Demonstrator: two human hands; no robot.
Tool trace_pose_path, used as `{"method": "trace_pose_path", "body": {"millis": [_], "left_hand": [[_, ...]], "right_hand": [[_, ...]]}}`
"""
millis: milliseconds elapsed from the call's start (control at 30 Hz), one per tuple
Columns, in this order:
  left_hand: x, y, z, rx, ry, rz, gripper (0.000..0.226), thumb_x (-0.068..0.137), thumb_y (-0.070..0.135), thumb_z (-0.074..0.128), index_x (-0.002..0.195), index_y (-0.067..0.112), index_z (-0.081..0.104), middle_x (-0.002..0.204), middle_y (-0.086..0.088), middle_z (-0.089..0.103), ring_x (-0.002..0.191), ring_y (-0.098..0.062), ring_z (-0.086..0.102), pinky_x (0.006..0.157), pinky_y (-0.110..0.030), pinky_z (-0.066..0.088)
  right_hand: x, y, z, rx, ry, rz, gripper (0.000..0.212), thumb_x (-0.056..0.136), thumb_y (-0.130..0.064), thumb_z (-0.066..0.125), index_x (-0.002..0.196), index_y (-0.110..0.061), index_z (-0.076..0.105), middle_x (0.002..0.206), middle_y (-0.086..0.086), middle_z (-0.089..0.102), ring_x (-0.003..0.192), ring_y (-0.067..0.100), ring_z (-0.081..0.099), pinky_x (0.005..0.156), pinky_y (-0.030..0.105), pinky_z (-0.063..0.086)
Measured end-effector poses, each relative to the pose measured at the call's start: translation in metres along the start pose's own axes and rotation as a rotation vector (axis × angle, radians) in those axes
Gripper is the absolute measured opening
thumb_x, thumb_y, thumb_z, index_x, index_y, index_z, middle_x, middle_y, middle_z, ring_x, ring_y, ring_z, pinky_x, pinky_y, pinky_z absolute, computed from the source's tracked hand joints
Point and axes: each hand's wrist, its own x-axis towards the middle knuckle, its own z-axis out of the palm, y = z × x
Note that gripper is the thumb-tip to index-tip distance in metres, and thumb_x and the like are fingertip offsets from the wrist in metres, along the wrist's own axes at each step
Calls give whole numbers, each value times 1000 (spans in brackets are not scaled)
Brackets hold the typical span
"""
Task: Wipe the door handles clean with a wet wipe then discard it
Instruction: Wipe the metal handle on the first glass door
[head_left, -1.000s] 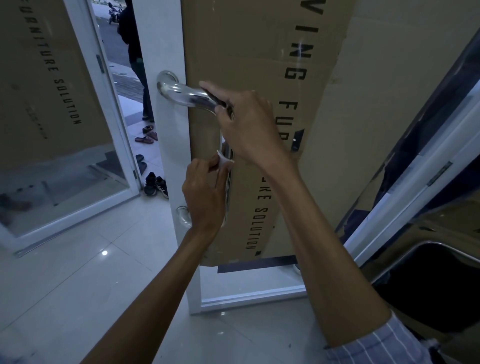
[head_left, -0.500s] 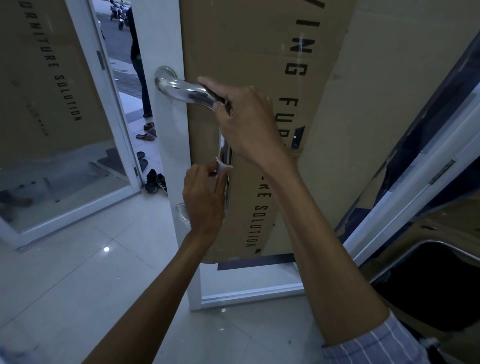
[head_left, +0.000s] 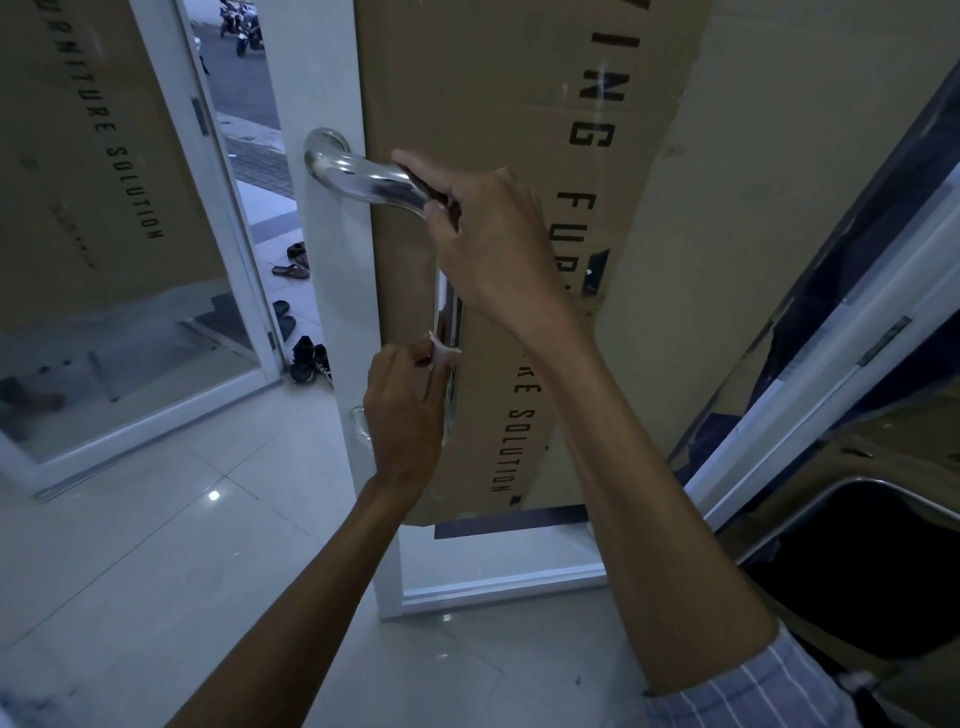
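A chrome pull handle curves out from the white door frame and runs down the door's edge. My right hand grips the handle at its upper bend. Lower down, my left hand holds a small white wet wipe against the vertical bar of the handle. Only a corner of the wipe shows above my fingers. The handle's lower mount peeks out left of my left hand.
Cardboard printed with black letters covers the door glass. A second glass door stands at the left. Through the gap, shoes lie on the step outside. A dark bin sits at lower right. White floor tiles lie below.
My left hand has slid a little down the vertical bar with the wipe. My right hand keeps its grip on the upper bend. The view has tilted slightly.
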Motion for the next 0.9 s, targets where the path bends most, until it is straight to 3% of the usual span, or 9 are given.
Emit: {"method": "trace_pose_path", "body": {"millis": [133,267,433,633,767,833,900], "left_hand": [[1,3,-3,-11,-18,1,22,92,19,79,98,0,69,89,-14,68,79,-29,65,68,-38,55],[18,15,-3,-29,32,-15,24,95,25,76,99,2,70,91,-11,69,82,-26,64,70,-34,52],[2,6,-2,-25,-22,-54,22,96,20,77,99,0,68,92,-12,67,82,-26,63,69,-33,52],[16,19,-6,-80,-22,-132,25,96,28,77,92,5,67,88,-3,64,81,-19,59,70,-23,45],[41,35,-13,-88,5,-56,29,99,34,72,93,5,69,88,-2,63,81,-16,58,72,-11,38],[49,38,-17,-97,1,-4,29,100,32,70,96,3,71,90,-9,67,81,-18,60,72,-16,44],[56,39,-19,-120,-8,18,28,101,28,68,99,1,71,91,-11,68,83,-23,63,72,-33,51]], "right_hand": [[1,0,1,-23,-8,-2,50,102,-20,56,148,-38,57,112,-1,78,97,24,68,91,47,58],[0,-2,0,-35,-3,12,50,102,-20,53,148,-38,58,117,-1,78,108,26,66,99,45,53],[-1,-4,-2,-39,-9,18,49,103,-19,55,149,-38,57,120,-1,77,112,25,63,100,47,53],[-1,-5,-3,-50,-15,30,50,104,-18,56,150,-38,56,121,-2,76,115,24,60,101,47,51],[-2,-3,-1,-47,-21,34,50,104,-19,54,150,-39,56,123,-1,75,117,23,59,99,44,53],[-1,-2,0,-31,-18,40,51,103,-21,52,149,-41,56,122,1,74,117,23,61,96,43,55],[0,-2,2,-30,-13,45,51,102,-22,52,149,-42,56,122,2,74,116,23,62,95,44,56]]}}
